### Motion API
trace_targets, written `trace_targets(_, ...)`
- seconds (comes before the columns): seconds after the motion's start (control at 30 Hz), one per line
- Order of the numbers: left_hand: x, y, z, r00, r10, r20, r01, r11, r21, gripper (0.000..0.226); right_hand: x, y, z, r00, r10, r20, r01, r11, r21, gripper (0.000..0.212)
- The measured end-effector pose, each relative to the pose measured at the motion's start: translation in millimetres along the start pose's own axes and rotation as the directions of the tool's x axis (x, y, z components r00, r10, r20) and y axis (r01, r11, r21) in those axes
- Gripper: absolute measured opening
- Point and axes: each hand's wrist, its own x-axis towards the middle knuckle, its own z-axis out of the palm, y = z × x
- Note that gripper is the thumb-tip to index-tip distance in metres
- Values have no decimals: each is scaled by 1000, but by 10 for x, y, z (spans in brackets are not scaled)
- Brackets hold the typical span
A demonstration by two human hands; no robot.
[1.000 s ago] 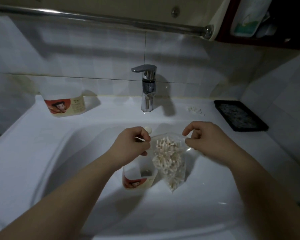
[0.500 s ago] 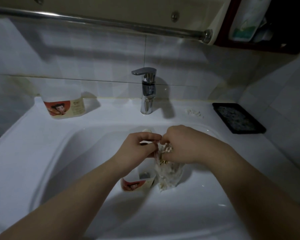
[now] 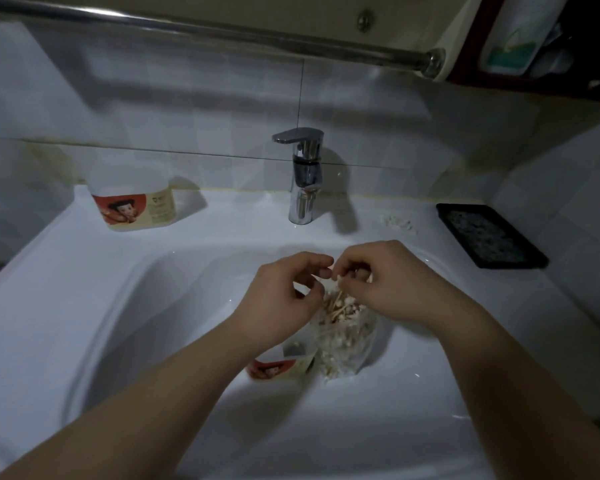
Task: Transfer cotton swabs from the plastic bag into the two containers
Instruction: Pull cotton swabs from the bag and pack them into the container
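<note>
Back left corner of the sink point(image 3: 84, 289): one container point(image 3: 134, 206) stands upright on the ledge, well apart from the action. In the basin, my view of the left hand point(image 3: 284, 299) shows fingers curled, thumb and forefinger together on the top edge of the plastic bag point(image 3: 347, 344), apparently pinching it open. Just below that hand sits the second container point(image 3: 281, 365), touching the bag's left side, mouth mostly hidden by the wrist. The cotton swabs point(image 3: 340, 310) are inside the bag, a dense bunch at its mouth. The right hand point(image 3: 388, 289) hovers over that mouth, fingers curled down among the swab ends; I cannot tell whether they have clamped on any.

Step, as I read it: picking a pinch of swabs out. Next move needs a firm pinch, a lift clear of the bag, then a short carry left to the basin container.
</note>
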Motion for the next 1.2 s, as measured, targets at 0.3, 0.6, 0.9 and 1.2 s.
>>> trace_targets(0.3,-4,1,23,989,-92,117,93,996,-9,34,-19,70,-15,985,12,-172,25,977,213,14)
trace_targets(0.6,-51,91,19,974,-19,224,22,1000,-12,44,-17,-59,70,988,81,-132,10,816,577,7)
trace_targets(0.9,-10,-50,53,974,-25,224,19,999,30,29,2,-74,169,978,113,-173,-4,849,529,19)
trace_targets(1.2,16,-21,52,981,-139,137,163,969,-187,21,-25,-54,148,969,19,-247,61,948,313,28)
